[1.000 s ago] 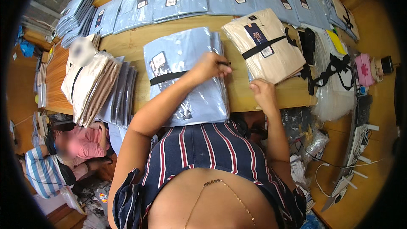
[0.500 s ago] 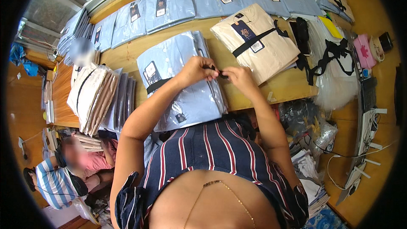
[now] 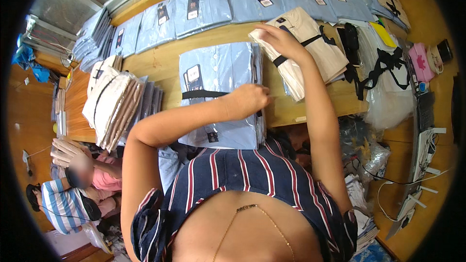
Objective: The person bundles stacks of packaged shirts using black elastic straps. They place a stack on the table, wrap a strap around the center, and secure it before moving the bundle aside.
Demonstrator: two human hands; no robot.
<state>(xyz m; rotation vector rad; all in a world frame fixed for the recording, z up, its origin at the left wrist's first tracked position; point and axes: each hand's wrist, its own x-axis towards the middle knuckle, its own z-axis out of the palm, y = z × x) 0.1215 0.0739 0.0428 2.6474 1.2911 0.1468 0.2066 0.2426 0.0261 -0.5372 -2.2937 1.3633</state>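
A stack of folded light-blue shirts [image 3: 218, 131] in clear plastic lies in front of me, with a black strap [image 3: 201, 94] across it. My left hand [image 3: 247, 101] is closed in a fist over the strap at the stack's right edge; whatever its fingers hold is hidden. To the right sits a stack of folded cream shirts [image 3: 323, 56], also bound with black strapping. My right hand [image 3: 282, 42] is at the left side of that cream stack, fingers stretched out, partly covering its tag.
Packed blue shirts [image 3: 201, 9] line the table's far edge. At left stands a bundled cream stack [image 3: 114, 104] beside more bagged shirts. Loose black straps [image 3: 388, 70], a pink pouch [image 3: 420, 62] and a keyboard [image 3: 425, 109] are at right. Another person in striped clothing [image 3: 63, 206] is at lower left.
My hands have parted: the right moved up and away to the cream stack, the left closed lower on the blue stack's edge. The blue stack now sits straighter.
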